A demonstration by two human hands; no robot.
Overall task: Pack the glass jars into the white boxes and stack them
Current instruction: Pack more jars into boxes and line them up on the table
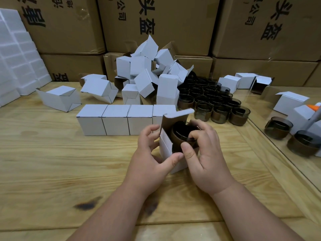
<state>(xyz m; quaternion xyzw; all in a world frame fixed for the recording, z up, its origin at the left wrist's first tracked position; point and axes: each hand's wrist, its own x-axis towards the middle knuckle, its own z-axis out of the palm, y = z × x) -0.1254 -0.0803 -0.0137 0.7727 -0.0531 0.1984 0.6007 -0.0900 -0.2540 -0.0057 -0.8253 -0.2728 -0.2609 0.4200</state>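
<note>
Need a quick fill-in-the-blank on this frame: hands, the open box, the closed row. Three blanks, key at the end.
1. The right hand lowers a dark glass ____ into the open white box.
2. The left hand steadies that box, whose top flap is ____.
3. The row of closed boxes behind the hands has ____ boxes.

Missing words: jar; open; four

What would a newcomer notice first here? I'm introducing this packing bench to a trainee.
Dead centre, the left hand steadies an open white box while the right hand pushes a dark glass jar in. Behind stands a row of closed boxes, then a heap of empty boxes beside clustered jars.
</note>
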